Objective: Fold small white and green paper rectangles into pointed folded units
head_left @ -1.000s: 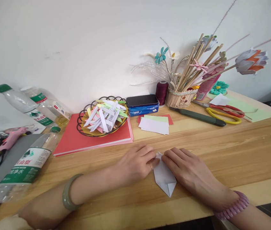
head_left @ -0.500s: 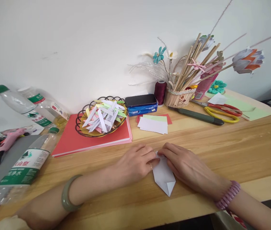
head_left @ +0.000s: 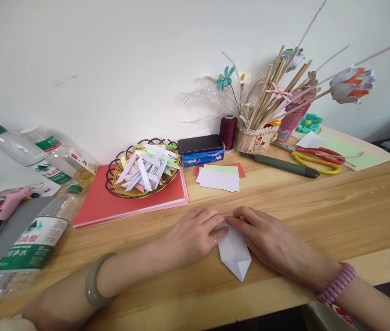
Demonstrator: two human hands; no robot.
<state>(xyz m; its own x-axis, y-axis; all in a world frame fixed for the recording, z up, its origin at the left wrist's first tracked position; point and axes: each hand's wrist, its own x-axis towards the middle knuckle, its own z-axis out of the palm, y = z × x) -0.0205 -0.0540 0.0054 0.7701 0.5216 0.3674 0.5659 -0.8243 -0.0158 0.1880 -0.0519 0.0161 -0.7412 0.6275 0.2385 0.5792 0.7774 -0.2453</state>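
Observation:
A small white sheet of paper [head_left: 233,248] lies on the wooden table with its near end folded to a point; one folded flap shows at that tip. My left hand [head_left: 198,234] grips the paper's far left edge, thumb on top and fingers curled over. From the other side my right hand [head_left: 267,234] presses at the far end, its fingertips meeting those of the left. The far edge of the paper is hidden under the fingers of both hands.
Behind the hands lie paper slips [head_left: 218,178], a basket of folded strips [head_left: 143,170] on red paper [head_left: 91,202], and a phone [head_left: 200,143] on a tissue pack. Scissors [head_left: 315,161] and a knife [head_left: 281,165] lie right; bottles [head_left: 32,243] and a pink glue gun [head_left: 10,204] left.
The right hand's fingers have shifted slightly at the paper's far end, its index finger now reaching toward the left hand. The whole view has drifted a little.

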